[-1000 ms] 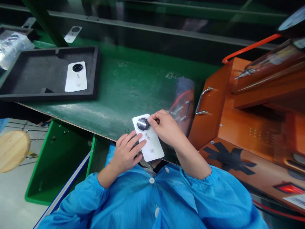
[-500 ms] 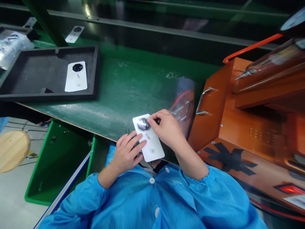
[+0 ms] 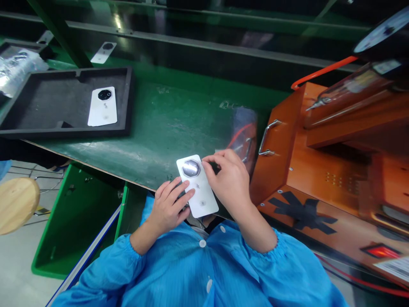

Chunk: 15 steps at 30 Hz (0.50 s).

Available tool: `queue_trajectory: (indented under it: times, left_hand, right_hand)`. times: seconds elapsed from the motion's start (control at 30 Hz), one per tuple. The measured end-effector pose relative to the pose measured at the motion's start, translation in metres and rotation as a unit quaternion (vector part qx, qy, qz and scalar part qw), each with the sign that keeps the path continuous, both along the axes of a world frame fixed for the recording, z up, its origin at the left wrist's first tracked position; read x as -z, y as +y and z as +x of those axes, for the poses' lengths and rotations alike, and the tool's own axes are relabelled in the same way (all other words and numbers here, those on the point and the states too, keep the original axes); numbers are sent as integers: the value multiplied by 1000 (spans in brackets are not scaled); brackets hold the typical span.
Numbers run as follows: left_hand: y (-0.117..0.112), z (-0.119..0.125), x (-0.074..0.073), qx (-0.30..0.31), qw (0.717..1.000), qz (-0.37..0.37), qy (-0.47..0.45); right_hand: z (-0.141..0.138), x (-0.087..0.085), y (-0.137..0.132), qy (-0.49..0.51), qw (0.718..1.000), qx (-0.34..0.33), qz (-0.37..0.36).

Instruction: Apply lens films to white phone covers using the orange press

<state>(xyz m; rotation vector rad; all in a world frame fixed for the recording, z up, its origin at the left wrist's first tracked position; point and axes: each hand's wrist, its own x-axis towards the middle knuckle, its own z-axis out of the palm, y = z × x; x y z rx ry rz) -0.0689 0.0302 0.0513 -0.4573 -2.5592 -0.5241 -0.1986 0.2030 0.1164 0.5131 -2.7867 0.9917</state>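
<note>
A white phone back cover (image 3: 202,202) with a shiny dark camera window is tilted at the table's front edge, close to my body. My left hand (image 3: 168,203) grips it by its left side, fingers lying on its face and the thumb hidden beneath. Thumb and forefinger of my right hand (image 3: 230,181) are pinched together just beside the cover's upper right edge. Whether anything thin is between those fingertips I cannot make out. Another white back cover (image 3: 103,111) lies in a black tray (image 3: 70,133) at the left.
An orange machine (image 3: 284,136) with a metal handle and a lit red switch stands on the right. Beyond the tray, a white cover (image 3: 104,52) rests near the back rail, and a clear plastic bag (image 3: 19,70) lies at far left. Below are a green bin (image 3: 54,238) and a wooden stool (image 3: 19,204).
My right hand has shifted slightly right, its fingertips moving off the camera window to beside the cover's edge. My left hand keeps its grip. The view has turned a little.
</note>
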Motion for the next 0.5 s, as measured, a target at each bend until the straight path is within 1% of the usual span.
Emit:
queue_trajectory:
  times: [0.07,0.13,0.2,0.27,0.33,0.4,0.47,0.5]
  left_hand:
    - [0,0,-1,-1,1000,-4,-1]
    - [-1,1,-1,0,1000,-4,-4]
    - [-4,0,-4,5,1000,6,-10]
    - [-8,0,-8,9,1000,23,-10]
    - [-11,-1,-17,16,999,36,2]
    - [-14,-2,-30,34,998,45,7]
    - [-14,-2,-48,56,996,65,-3]
    - [-14,-3,-57,63,994,87,-8]
  right_hand:
    - [14,-3,9,48,999,-14,-1]
    - [33,-8,20,83,995,-58,-5]
    - [54,-13,29,88,986,-140,4]
    - [75,-18,35,79,970,-227,40]
    - [91,-21,38,114,952,-271,84]
    - [100,-26,41,198,939,-262,102]
    - [105,-33,50,278,930,-225,81]
    - [108,-37,59,294,932,-201,65]
